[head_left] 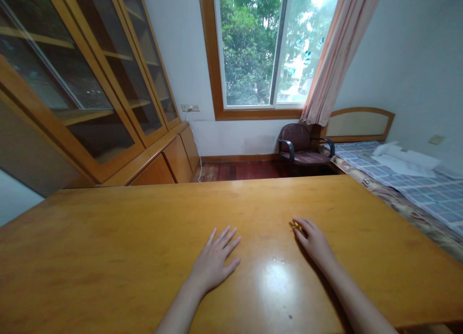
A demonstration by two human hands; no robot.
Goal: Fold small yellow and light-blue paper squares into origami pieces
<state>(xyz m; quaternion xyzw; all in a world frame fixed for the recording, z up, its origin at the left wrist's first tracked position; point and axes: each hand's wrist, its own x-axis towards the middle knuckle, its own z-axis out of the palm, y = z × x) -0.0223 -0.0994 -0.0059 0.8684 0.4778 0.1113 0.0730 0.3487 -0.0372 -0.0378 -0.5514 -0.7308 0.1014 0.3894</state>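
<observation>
My left hand [217,259] lies palm down on the wooden table [119,247], its fingers spread and nothing in it. To the right, my right hand [314,238] rests on the tabletop with thumb and fingers closed around a small shiny gold-coloured object [297,226]. Only part of that object shows between the fingertips, and its kind cannot be made out. A bright patch of reflected light lies on the table between my two forearms.
Beyond the table's far edge stands a dark red armchair [300,143]. A bed [415,180] with a checked cover and white sheets [405,159] is at right. A glass-door cabinet [104,73] lines the left wall, with a white cord [195,141] hanging beside it.
</observation>
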